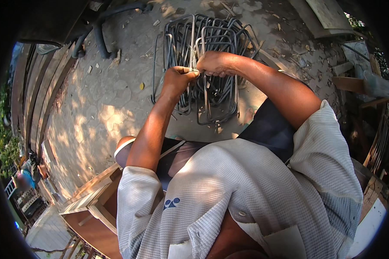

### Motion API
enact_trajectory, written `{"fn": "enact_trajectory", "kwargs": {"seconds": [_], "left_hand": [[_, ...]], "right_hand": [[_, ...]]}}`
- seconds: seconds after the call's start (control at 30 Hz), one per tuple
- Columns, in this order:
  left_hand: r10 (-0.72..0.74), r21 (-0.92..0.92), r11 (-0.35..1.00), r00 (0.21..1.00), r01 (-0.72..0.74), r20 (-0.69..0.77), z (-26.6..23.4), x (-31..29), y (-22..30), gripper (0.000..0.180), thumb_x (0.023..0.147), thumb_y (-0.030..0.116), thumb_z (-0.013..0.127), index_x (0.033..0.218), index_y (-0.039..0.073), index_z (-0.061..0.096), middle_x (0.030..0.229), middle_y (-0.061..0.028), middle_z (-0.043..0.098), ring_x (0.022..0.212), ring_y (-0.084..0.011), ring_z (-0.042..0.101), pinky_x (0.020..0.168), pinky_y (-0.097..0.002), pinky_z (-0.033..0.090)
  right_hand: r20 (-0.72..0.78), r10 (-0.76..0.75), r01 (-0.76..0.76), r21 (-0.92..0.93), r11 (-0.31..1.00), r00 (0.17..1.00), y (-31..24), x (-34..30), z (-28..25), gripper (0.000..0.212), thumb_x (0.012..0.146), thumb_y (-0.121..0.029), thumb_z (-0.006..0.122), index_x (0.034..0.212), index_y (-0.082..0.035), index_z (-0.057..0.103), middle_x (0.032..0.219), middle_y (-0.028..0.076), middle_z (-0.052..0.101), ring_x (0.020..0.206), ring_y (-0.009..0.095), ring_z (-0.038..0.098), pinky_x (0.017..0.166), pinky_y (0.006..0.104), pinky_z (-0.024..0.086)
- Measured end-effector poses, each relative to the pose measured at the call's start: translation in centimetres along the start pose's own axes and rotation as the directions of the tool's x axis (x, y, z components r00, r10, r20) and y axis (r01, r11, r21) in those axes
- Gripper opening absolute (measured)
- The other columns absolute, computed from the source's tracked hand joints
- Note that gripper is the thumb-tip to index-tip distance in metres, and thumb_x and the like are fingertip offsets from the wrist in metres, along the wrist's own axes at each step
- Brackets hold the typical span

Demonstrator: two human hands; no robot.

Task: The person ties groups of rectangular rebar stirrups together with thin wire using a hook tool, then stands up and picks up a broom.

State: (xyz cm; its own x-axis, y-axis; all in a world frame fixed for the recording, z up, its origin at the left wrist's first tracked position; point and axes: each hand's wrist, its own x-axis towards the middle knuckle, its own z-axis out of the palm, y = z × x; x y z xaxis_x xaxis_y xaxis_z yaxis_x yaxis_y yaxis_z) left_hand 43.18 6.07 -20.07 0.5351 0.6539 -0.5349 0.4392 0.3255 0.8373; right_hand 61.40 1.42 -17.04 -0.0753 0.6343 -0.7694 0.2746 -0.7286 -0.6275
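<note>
A pile of bent steel rebar stirrups [212, 101], dark grey rods shaped into rectangular loops, lies on the ground before me. Above its middle, my left hand [176, 81] pinches a thin pale strip [192, 58] between thumb and forefinger. My right hand [214, 64] is closed against the same spot, its fingers curled and almost touching the left fingertips. The strip seems to run up along the rods, but its ends are hidden by the fingers and the loops. Whether it is string or wire I cannot tell.
Long wooden planks [45, 93] lean at the left. A wooden frame or box [97, 216] stands close by my left side. Thick dark pipes [100, 36] lie at the far left. Boards and a clear plastic bag [378, 84] are at the right. Dry leaves dot the ground.
</note>
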Motion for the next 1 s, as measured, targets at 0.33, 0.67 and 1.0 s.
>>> {"fn": "enact_trajectory", "kwargs": {"seconds": [0.33, 0.67, 1.0], "left_hand": [[-0.095, -0.083, 0.991, 0.993, 0.1, 0.065, -0.3, 0.4, -0.4, 0.01, 0.086, 0.013, 0.071, 0.085, 0.003, 0.07, 0.077, -0.002, 0.067, 0.063, -0.0086, 0.055, 0.059, -0.0238, 0.043], [-0.183, -0.268, 0.939, 0.973, 0.215, 0.137, -0.8, 1.7, -1.9, 0.006, 0.085, 0.008, 0.065, 0.087, 0.004, 0.069, 0.068, -0.0007, 0.06, 0.052, -0.0076, 0.046, 0.045, -0.0243, 0.032], [-0.256, -0.42, 0.847, 0.943, 0.326, 0.215, -0.3, 1.1, -0.9, 0.009, 0.086, 0.009, 0.058, 0.09, 0.007, 0.066, 0.084, -0.0031, 0.062, 0.074, -0.0124, 0.054, 0.065, -0.0306, 0.044]], "right_hand": [[-0.04, -0.075, 0.077, 0.04, 0.996, 0.996, 1.2, 0.7, 0.2, 0.016, 0.081, -0.018, 0.06, 0.07, -0.005, 0.06, 0.057, 0.001, 0.05, 0.042, 0.011, 0.039, 0.038, 0.0296, 0.029], [-0.152, -0.003, 0.084, 0.532, 0.842, 0.988, 1.7, -1.1, 2.6, 0.014, 0.084, -0.005, 0.058, 0.096, 0.002, 0.062, 0.077, 0.009, 0.062, 0.06, 0.016, 0.064, 0.047, 0.0286, 0.053], [-0.374, -0.304, 0.311, -0.044, 0.949, 0.876, 3.0, 0.6, 3.4, 0.007, 0.08, -0.002, 0.061, 0.087, 0.001, 0.062, 0.074, 0.018, 0.067, 0.071, 0.029, 0.07, 0.061, 0.0377, 0.057]]}}
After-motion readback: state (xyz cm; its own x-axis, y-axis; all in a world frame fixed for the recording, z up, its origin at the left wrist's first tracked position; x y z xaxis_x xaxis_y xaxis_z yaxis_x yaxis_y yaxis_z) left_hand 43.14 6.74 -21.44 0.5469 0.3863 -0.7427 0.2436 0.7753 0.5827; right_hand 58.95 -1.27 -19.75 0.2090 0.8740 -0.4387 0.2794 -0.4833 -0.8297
